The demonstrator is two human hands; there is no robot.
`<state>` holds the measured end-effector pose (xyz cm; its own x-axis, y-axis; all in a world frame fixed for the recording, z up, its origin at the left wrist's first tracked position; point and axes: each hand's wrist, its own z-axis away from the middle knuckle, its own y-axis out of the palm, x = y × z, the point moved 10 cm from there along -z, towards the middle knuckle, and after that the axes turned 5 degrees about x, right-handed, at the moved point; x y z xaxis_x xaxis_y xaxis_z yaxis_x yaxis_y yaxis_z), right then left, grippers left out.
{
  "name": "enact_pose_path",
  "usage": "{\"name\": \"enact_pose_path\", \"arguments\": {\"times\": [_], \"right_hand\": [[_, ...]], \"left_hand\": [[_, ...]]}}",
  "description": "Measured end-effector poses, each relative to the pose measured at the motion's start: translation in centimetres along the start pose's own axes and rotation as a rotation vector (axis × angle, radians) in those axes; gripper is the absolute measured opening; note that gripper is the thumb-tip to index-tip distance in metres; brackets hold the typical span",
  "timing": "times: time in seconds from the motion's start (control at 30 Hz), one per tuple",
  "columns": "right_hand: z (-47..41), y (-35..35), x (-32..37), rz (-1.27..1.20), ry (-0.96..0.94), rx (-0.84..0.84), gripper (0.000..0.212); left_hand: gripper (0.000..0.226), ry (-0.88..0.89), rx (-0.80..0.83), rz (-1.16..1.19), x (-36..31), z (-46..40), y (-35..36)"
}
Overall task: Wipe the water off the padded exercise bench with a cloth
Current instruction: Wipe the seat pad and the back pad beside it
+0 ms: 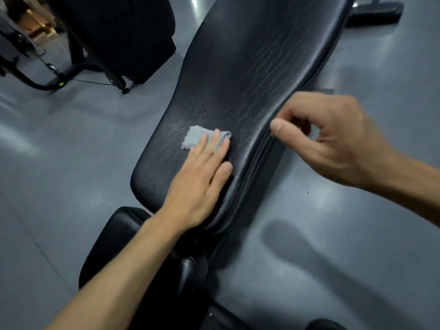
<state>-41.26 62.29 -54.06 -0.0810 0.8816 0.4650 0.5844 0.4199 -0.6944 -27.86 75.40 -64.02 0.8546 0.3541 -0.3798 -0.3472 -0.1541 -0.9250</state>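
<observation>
The person's left hand point(197, 184) lay flat, fingers straight, pressing a small grey cloth point(202, 139) onto the near end of the black padded bench point(257, 67). Water droplets point(207, 108) dotted the pad just beyond the cloth. The right hand point(333, 136) hovered beside the bench's right edge, fingers loosely curled, holding nothing.

Black padded bench point(257, 67), grey cloth point(197, 136) and droplets point(206, 108) atop.
</observation>
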Motion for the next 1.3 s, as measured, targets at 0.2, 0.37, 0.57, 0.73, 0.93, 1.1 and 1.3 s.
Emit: {"name": "enact_pose_path", "arguments": {"times": [0.2, 0.37, 0.57, 0.73, 0.93, 1.1, 1.3], "right_hand": [[9.0, 2.7, -4.0, -0.104, 0.285, -0.022, 0.028], [14.3, 9.1, -3.9, -0.478, 0.575, -0.162, 0.011], [15.3, 12.2, -1.5, -0.741, 0.495, 0.070, 0.067], [15.4, 10.2, -2.0, -1.087, 0.483, -0.109, 0.035], [15.7, 11.7, -4.9, -1.099, 0.640, -0.114, 0.025], [12.2, 6.6, -10.7, -0.513, 0.636, -0.281, 0.027], [5.2, 1.8, -11.6, -0.051, 0.377, -0.475, 0.018]], "left_hand": [[0.053, 0.287, 0.060, -0.148, -0.7, 3.1, 0.4], [0.051, 0.167, -0.070, -0.059, -1.2, 3.3, -0.5], [0.043, 0.372, -0.066, 0.139, -8.4, 5.4, 0.1], [0.038, 0.309, 0.030, 0.435, -10.8, 3.9, 1.3], [0.040, 0.326, -0.160, 0.012, -7.8, 2.7, -1.3], [0.045, 0.043, -0.232, -0.101, 1.5, 2.6, -1.2], [0.047, 0.028, -0.217, -0.107, 1.9, 2.6, -0.6]]}}
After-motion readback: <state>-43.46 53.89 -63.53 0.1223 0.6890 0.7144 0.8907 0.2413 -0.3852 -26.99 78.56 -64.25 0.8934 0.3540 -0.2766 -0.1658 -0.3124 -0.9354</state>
